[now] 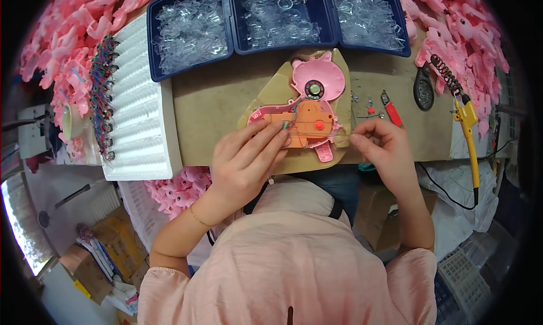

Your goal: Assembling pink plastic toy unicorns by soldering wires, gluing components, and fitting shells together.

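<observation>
A pink plastic toy shell half (318, 76) lies hollow side up on a tan, roughly cut board (337, 70). A round speaker (314, 89) sits in its round upper part. Below it is an orange mechanism box (309, 111) with a red knob (319, 125). My left hand (244, 160) rests over the box's left end, its fingers together and their tips pressed on thin wires; its thumb is mostly hidden. Right of the shell, my right hand (386, 151) pinches the same thin wires (325, 134), which stretch across the box between both hands.
Three blue bins (233, 48) of clear plastic parts stand at the back. A white foam slab (141, 99) with bundled wired parts (103, 99) is at left. Red-handled cutters (391, 110), a black dish (423, 87) and a yellow soldering iron (468, 127) lie right. Pink shells (461, 31) pile up both sides.
</observation>
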Demonstrator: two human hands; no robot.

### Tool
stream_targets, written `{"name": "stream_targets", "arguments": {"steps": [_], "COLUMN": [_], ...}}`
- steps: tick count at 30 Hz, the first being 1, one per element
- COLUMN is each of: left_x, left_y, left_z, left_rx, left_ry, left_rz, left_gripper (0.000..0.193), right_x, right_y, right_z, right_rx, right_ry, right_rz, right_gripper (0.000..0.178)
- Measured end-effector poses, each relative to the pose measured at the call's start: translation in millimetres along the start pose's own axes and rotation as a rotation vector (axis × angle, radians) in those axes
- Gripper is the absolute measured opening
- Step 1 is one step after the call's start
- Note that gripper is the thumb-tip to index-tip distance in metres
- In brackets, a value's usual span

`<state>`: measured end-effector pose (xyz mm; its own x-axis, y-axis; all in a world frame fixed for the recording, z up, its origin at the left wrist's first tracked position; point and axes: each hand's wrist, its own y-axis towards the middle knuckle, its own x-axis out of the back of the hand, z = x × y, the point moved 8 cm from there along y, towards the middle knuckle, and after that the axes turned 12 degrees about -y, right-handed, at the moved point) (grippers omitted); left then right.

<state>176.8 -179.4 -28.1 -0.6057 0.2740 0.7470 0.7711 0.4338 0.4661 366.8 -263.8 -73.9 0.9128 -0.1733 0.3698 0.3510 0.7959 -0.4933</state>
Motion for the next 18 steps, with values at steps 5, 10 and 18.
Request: {"name": "stream_targets", "arguments": {"steps": [5,10,18], "left_x": [1.8,-8.7,-16.0], "left_y": [7.9,9.3,18.4], "left_z": [-6.3,-12.6,-24.1], "left_rx": [0.066,-0.051,-0.195], "left_ry": [0.193,0.018,0.067], "left_rz": [-0.017,0.038,0.222], "left_gripper": [0.029,0.032,0.035], "right_x": [-8.4,-33.5,-3.1], "right_y": [-25.2,-52.2,-5.8], "right_z": [28.1,22.5,40.8], "right_rx": [0.500,0.704,0.431], "right_ry": [-0.634,-0.738,-0.401], "right_rz": [-0.407,-0.389,-0.349], "right_gripper": [0.008,0.012,0.009]}}
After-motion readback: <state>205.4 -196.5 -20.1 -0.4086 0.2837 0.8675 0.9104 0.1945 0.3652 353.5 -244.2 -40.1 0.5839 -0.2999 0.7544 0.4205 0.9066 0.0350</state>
